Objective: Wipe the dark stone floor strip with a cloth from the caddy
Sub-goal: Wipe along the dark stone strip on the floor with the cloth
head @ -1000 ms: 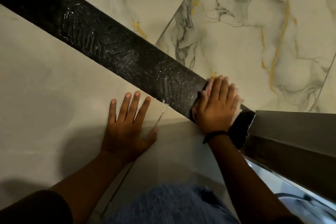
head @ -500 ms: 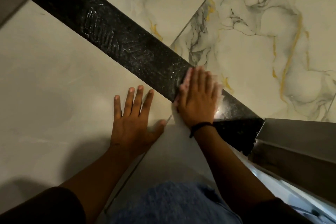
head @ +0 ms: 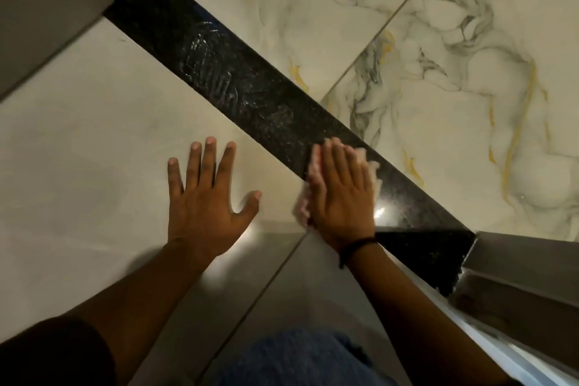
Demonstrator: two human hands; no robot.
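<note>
The cloth (head: 308,194) is pressed flat onto the dark stone strip (head: 250,97) under the right hand (head: 343,194), fingers together. The left hand (head: 205,197) is splayed on the pale tile (head: 78,150), nothing gripped.

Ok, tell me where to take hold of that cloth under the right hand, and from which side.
Take the cloth by the bunched edge that sticks out on the thumb side of the right hand. It lies flat on the dark stone strip under the palm, so only its fringes show. Come from the left, over the plain tile, and pinch that raised fold; the other fringe looks thinner.
</note>
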